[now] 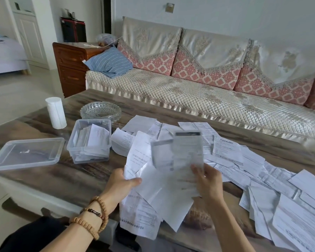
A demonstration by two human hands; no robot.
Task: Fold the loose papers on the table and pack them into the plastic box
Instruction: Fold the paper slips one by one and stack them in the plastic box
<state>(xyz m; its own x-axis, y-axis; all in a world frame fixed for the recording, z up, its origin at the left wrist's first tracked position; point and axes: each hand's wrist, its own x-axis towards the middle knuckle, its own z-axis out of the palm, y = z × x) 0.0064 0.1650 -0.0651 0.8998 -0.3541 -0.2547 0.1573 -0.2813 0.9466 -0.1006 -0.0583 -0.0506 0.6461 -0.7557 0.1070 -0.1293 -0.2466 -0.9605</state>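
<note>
Where hands (164, 182) grip: papers (187, 153) blurred.

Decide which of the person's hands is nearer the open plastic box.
Left. The left hand holds papers just in front of the plastic box; the right hand grips a blurred sheet farther right.

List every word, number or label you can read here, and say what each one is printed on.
None can be read.
Loose papers on the table: printed lines and dark headings, too small to read.
Sheet held in the right hand: motion-blurred.
Sheet held in the left hand: faint, illegible.
Papers in the plastic box: too small.
Lid: no text visible.
</note>
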